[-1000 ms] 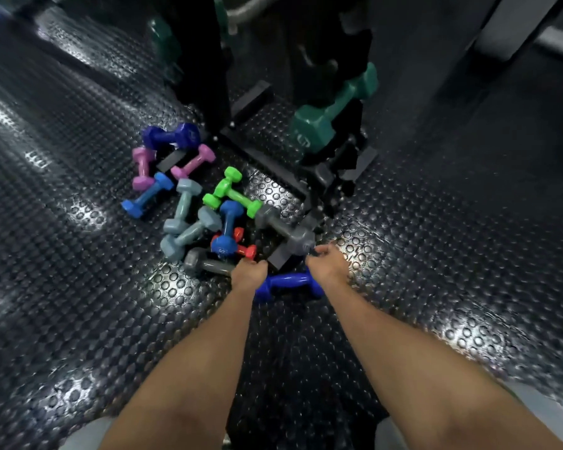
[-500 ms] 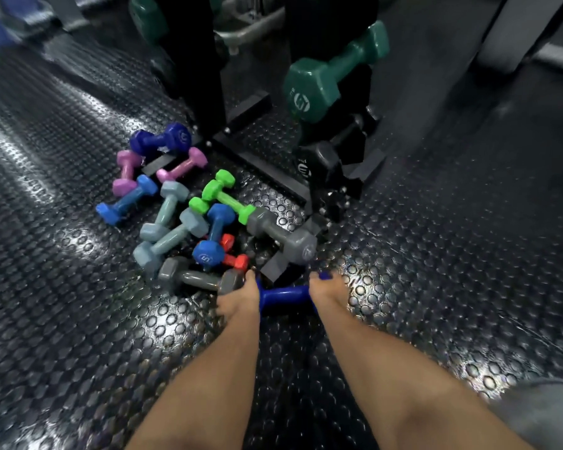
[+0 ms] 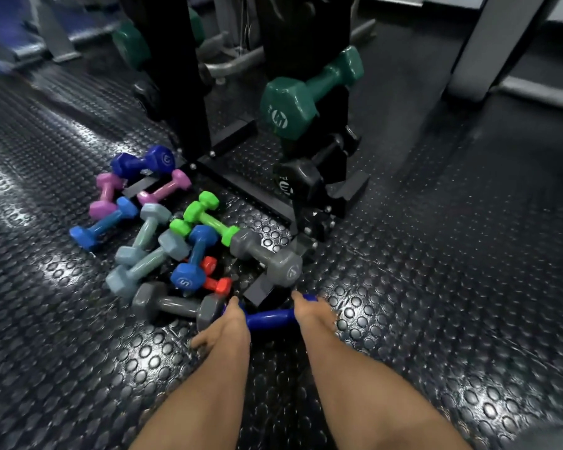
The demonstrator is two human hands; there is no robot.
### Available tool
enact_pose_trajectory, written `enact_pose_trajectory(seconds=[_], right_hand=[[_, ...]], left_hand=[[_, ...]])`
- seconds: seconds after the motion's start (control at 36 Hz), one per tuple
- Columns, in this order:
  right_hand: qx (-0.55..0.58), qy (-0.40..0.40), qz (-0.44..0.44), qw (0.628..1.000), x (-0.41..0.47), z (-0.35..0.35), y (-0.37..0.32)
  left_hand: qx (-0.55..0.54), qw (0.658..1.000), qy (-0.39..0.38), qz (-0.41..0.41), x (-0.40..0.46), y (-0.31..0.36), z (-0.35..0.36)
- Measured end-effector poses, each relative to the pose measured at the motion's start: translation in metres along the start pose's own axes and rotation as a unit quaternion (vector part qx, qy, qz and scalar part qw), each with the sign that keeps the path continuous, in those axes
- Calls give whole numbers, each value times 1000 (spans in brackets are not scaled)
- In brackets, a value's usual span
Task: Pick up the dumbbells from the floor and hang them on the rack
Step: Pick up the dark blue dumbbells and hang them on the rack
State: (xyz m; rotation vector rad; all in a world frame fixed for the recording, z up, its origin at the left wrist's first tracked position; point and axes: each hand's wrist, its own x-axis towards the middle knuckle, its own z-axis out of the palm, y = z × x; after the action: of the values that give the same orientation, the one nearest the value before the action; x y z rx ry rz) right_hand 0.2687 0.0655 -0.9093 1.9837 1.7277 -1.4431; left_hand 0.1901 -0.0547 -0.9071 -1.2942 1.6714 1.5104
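A dark blue dumbbell (image 3: 269, 318) lies low near the floor between my hands. My left hand (image 3: 229, 326) grips its left end and my right hand (image 3: 313, 315) grips its right end; both heads are mostly hidden under my hands. Just beyond lies a pile of several coloured dumbbells: grey (image 3: 267, 257), grey (image 3: 176, 305), light blue (image 3: 194, 258), green (image 3: 208, 216), red (image 3: 216, 284), pale blue-grey (image 3: 147, 261), pink (image 3: 165, 189) and purple-blue (image 3: 143, 162). The black rack (image 3: 182, 102) stands behind them, carrying a dark green dumbbell (image 3: 309, 92) and a black one (image 3: 301, 183).
The floor is black studded rubber (image 3: 436, 254). The rack's black base bars (image 3: 241, 190) run across the floor right beside the pile. A grey machine post (image 3: 488, 43) rises at the top right, and blue gym equipment (image 3: 4, 30) sits at the top left.
The view has moved closer and lower toward the rack and pile. Both hands have stayed on the ends of the dark blue dumbbell, which has shifted little.
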Motion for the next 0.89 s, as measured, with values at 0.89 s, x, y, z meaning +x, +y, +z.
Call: enact_pose_trajectory(seconds=[0.89], right_hand=[[249,90,-296,918,-161,-238,-216]], left_hand=[[-70,947,-136,283,-309,125,6]])
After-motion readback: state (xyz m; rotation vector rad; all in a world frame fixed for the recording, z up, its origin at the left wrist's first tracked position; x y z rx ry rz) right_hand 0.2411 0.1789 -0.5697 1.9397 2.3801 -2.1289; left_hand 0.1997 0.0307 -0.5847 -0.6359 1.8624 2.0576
